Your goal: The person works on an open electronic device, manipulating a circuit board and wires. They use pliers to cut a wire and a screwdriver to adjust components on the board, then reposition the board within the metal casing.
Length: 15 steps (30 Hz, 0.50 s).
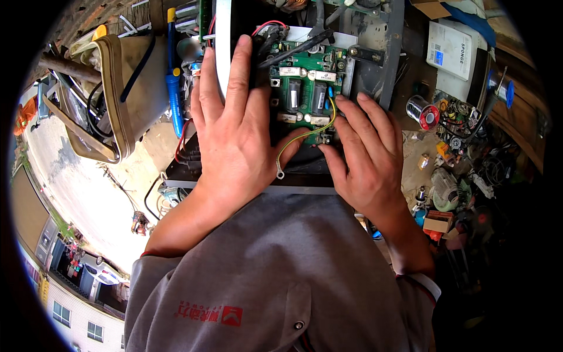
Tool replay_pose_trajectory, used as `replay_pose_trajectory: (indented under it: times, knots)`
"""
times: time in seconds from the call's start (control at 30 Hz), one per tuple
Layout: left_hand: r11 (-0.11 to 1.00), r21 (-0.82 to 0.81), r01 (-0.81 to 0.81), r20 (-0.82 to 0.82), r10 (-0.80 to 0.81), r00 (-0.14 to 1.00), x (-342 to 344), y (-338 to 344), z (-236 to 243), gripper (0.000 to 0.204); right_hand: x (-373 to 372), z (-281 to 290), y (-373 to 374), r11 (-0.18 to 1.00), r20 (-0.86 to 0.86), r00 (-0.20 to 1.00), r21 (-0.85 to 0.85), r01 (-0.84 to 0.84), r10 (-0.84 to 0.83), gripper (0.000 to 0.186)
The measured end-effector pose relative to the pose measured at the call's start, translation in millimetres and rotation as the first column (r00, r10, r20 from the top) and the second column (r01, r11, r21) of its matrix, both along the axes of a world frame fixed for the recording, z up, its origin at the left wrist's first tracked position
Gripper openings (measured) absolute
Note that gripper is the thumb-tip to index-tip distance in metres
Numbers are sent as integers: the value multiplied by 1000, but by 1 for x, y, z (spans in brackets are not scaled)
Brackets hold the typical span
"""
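A green circuit board (pixel 306 97) with white block resistors and dark upright parts sits inside an opened dark metal case (pixel 305 190). My left hand (pixel 234 132) lies over the case's left part, its fingers stretched out and apart, the thumb pointing toward the board's lower left. At the lower right corner of the board, my right hand (pixel 369 158) rests with fingers spread and slightly bent. Its thumb is near the board's lower edge; whether it touches is unclear. A yellow-green wire (pixel 331 120) curves across the board, its ring terminal hanging free near my left thumb.
Thick black cables (pixel 299 50) cross the case's far part. To the left are a blue soldering iron (pixel 175 97) and a worn tool bag (pixel 117 97). At right lie a solder spool (pixel 423 112), a white sponge package (pixel 450 50) and loose electrical parts.
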State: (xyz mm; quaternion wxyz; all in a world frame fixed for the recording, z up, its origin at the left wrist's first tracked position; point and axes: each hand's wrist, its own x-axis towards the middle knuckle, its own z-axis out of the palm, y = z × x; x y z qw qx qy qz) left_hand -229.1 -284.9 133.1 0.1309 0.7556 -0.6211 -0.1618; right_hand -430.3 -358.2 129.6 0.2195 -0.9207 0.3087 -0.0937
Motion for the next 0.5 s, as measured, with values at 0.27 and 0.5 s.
replay_pose_trajectory:
  times: [0.27, 0.5]
  knots:
    - [1000, -21, 3, 8, -3, 1000, 0, 0, -1, 65, 0, 0, -2, 1000, 18, 1000, -1, -2, 2, 39]
    - [997, -77, 14, 32, -11, 999, -1, -1, -5, 56, 0, -2, -2, 1000, 46, 999, 16, 1, -2, 40]
